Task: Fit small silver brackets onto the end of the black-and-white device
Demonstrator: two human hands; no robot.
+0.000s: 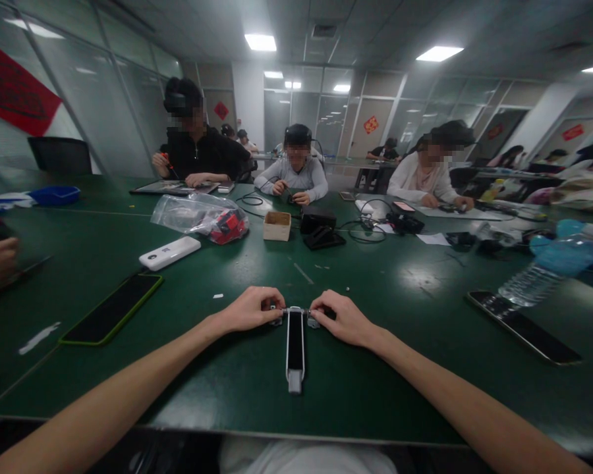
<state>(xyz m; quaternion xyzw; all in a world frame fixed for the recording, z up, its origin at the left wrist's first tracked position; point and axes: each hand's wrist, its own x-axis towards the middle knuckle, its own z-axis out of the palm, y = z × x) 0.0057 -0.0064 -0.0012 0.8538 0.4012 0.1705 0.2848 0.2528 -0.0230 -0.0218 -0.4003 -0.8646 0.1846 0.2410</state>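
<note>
— Green tabletop point(375, 368) runs the length of a bright office, and we sit at its near edge with other people working across from us. What do we have between our hands?

— We have a slim dark device point(295, 345) with pale grey ends, lying flat on the table. Its long axis runs straight away from us, near end toward our body, far end up between the two hands. Our left hand point(250, 309) and right hand point(340, 317) meet at that far end, one on each side.

— Are we gripping it?

— We pinch small metal fittings at the far end, both hands with fingers curled closed on them. Exactly what each fingertip holds is too small for us to tell. The body of the device trails back from the grip toward us, untouched.

— Which hand is nearer?

— Neither; we sit evenly, left hand just left of the axis, right hand just right of it, so the two pinches face each other across the device's width.

— And around the grip?

— Left of it and a little farther out lies a phone in a green case point(111, 309), with a white power bank point(169, 253) beyond that. Right of the grip another dark phone point(522, 326) lies flat, a clear water bottle point(548, 270) behind it. Straight beyond the grip we see a small cardboard box point(277, 226) and a plastic bag point(200, 216) holding something red.
</note>
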